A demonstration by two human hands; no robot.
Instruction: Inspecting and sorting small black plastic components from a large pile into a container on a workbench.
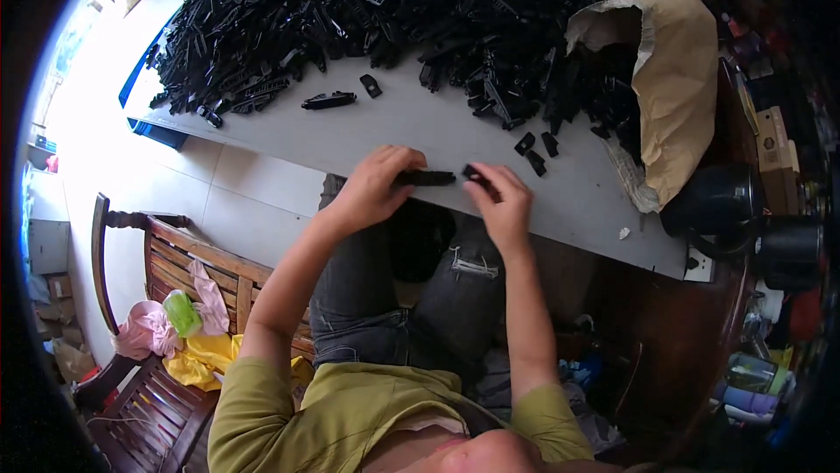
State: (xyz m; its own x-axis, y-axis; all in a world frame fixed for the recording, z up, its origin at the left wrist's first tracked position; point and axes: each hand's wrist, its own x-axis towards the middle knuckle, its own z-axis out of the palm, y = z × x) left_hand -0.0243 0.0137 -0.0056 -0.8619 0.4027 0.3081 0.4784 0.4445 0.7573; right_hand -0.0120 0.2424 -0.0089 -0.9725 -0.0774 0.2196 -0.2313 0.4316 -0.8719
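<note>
Grey table (297, 130) | black part (432, 178) juts rightward from left grip (378, 182)

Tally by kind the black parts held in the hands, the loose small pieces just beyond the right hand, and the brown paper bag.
Long black part in left hand: 1
Small black piece in right hand: 1
Loose small black pieces: 3
Brown paper bag: 1
Total: 6

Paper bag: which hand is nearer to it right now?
Right. The right hand, holding a small black piece, is left of the paper bag, not touching it; the left hand, holding a long black part, is farther left.
</note>
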